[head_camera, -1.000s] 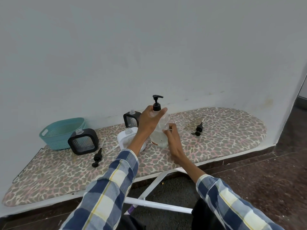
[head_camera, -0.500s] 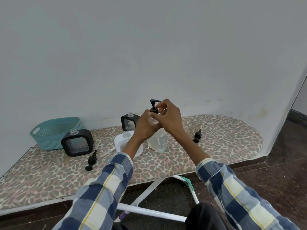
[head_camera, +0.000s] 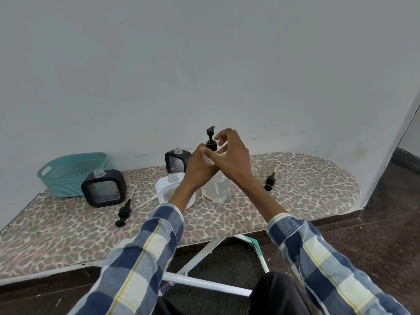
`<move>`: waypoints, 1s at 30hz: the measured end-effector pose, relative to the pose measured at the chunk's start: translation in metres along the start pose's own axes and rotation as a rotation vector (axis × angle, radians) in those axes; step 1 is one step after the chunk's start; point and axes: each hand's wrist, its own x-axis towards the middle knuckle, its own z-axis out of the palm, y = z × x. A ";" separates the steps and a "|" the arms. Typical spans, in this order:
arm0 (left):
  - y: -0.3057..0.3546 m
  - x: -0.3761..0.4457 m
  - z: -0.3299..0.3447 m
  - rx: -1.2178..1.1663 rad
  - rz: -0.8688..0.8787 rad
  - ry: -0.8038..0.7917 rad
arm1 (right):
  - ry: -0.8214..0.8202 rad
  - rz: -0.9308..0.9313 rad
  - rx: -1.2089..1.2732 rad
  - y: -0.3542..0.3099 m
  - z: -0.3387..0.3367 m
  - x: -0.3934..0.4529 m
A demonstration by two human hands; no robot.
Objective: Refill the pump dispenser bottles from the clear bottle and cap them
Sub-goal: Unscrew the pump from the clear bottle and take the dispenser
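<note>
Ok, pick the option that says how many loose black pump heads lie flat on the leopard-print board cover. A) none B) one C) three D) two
D: one loose black pump head lies near the square black-framed dispenser bottle, another loose black pump head lies right of the clear plastic bottle; a third pump stands upright on that bottle.

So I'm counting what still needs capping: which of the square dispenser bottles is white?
The white dispenser bottle beside the left hand, its neck open. The other two square ones have black frames.
</note>
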 end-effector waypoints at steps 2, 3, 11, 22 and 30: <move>0.000 0.000 -0.001 -0.032 0.000 0.010 | -0.015 0.002 -0.009 0.001 0.002 0.000; 0.000 0.000 -0.001 -0.060 -0.008 0.016 | -0.026 -0.001 -0.006 0.002 0.002 0.000; 0.002 -0.004 -0.001 -0.055 0.009 0.030 | -0.060 -0.023 0.021 0.002 -0.010 -0.001; 0.000 -0.008 -0.006 -0.092 0.040 0.026 | -0.041 -0.004 0.060 0.002 -0.007 -0.008; -0.011 -0.001 -0.004 -0.075 0.067 -0.006 | -0.069 -0.026 -0.060 -0.008 -0.005 -0.003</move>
